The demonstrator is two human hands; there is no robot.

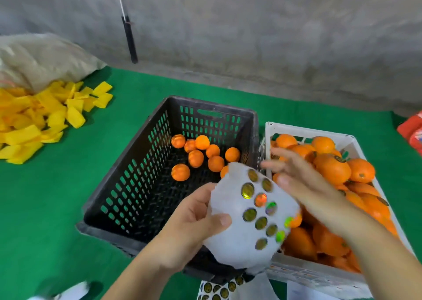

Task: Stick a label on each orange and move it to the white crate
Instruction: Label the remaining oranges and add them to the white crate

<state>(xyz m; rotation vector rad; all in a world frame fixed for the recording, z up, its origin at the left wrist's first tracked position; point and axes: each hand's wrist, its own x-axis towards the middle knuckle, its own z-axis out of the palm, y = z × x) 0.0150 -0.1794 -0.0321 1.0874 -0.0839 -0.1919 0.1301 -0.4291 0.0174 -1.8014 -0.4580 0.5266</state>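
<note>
Far left: loose heap of yellow foam fruit sleeves [34, 117] on the green felt floor covering [57, 197], with a beige woven sack [41, 57] behind it; a wide strip of bare green lies between the heap and the crates. Centre: black slotted plastic crate [127, 185], long axis running away from the viewer and slightly right, holding about nine loose unlabelled oranges [198, 156] gathered at its far right end; the near floor of the crate is bare. Left hand [194, 226] grips a white backing sheet of round gold holographic labels [251, 213], thumb on its face; the sheet is held above the black crate's near right corner, long axis tilted from upper left to lower right, label side up. Right hand [296, 181] hovers with fingers spread loose, holding nothing visible, fingertips pointing left over the seam between crates. Right: white plastic crate [303, 130], touching the black one, nearly filled with labelled oranges [333, 167]. More label sheets [219, 288] lie at the bottom edge.
</note>
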